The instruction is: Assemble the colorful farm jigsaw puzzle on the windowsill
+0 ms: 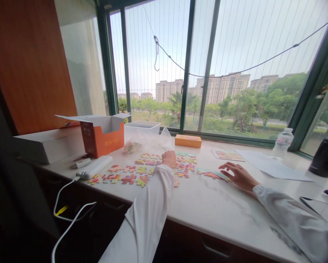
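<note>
My left hand [169, 159] is reached out among the loose jigsaw pieces [128, 178], its fingers curled and turned away from me. Whatever it may be gripping is hidden behind the knuckles. Pieces in red, yellow and pink lie in rough rows to its left, and more puzzle pieces [185, 166] lie close on its right. Farther right, a joined strip of puzzle [213, 174] lies flat on the table. Over this strip's right end is my right hand [239, 177], with bent fingers apart and nothing visible in them.
An orange open box [105, 138] and white box [54, 148] stand left, near a white power strip [95, 167]. Behind are a plastic bag [150, 140], white tub [142, 128] and small orange box [188, 141]. A picture card [227, 155], paper [270, 166] and bottle [283, 143] are right.
</note>
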{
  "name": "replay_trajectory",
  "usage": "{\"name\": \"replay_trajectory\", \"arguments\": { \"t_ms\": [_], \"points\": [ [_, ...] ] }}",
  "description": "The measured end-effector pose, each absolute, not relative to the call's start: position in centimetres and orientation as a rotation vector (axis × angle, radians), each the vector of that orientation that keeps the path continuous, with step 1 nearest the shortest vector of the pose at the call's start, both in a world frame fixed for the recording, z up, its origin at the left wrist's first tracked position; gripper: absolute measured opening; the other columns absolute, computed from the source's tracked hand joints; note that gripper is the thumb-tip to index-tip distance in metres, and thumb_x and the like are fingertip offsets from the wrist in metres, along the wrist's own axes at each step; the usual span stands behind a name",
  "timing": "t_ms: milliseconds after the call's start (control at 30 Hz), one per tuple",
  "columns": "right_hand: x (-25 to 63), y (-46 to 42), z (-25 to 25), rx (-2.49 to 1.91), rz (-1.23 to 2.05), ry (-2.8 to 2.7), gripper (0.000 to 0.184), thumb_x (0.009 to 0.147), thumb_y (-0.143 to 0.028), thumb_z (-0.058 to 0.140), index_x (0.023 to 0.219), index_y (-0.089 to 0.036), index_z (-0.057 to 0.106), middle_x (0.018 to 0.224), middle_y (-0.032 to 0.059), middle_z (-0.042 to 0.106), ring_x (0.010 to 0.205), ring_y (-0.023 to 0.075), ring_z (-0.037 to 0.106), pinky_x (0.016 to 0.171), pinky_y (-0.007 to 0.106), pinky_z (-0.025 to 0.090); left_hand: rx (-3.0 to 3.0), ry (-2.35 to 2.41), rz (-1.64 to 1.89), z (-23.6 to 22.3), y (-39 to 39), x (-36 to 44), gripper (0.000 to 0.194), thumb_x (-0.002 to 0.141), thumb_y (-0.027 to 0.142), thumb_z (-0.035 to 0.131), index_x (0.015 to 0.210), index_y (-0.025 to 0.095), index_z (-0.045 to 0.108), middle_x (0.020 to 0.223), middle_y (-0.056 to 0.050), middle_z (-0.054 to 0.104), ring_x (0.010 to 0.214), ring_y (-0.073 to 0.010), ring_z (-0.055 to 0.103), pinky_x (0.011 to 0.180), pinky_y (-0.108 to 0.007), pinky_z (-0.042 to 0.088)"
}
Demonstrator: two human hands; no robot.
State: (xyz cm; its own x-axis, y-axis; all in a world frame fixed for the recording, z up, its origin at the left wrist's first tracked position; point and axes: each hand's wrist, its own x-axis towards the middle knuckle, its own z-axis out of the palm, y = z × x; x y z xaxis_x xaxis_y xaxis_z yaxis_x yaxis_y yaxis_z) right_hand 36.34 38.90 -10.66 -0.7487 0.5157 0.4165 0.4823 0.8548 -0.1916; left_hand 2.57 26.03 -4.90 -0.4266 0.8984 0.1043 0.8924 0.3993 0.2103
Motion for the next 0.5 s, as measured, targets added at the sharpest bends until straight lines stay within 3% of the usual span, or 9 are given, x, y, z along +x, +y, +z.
{"name": "replay_trajectory", "arguments": {
  "t_ms": [200, 500],
  "points": [
    [28.3, 39.7, -9.2, -0.635, 0.051, -2.622, 0.037, 0.095, -0.052, 0.045, 0.109, -0.027, 0.069, 0.11, 0.0075, 0.07, 0.09, 0.022, 0.067, 0.088, 0.042, 0.049, 1.581, 2.628, 0.395, -5.9, 27.9, 1.4, 0.03, 0.09, 0.013, 0.053, 0.117, 0.011, 0.067, 0.122, -0.022, 0.065, 0.119, -0.0314, 0.061, 0.096, -0.042, 0.049],
    [12.5, 43.4, -9.2, -0.713, 0.066, -2.576, 0.036, 0.09, -0.051, 0.058, 0.109, -0.022, 0.071, 0.109, 0.0092, 0.071, 0.099, 0.0216, 0.067, 0.09, 0.035, 0.05, 1.521, 2.565, 0.45, -5.6, 28.2, 0.7, 0.041, 0.083, 0.027, 0.064, 0.123, 0.016, 0.066, 0.129, -0.024, 0.062, 0.124, -0.0326, 0.058, 0.1, -0.042, 0.046]
  ]
}}
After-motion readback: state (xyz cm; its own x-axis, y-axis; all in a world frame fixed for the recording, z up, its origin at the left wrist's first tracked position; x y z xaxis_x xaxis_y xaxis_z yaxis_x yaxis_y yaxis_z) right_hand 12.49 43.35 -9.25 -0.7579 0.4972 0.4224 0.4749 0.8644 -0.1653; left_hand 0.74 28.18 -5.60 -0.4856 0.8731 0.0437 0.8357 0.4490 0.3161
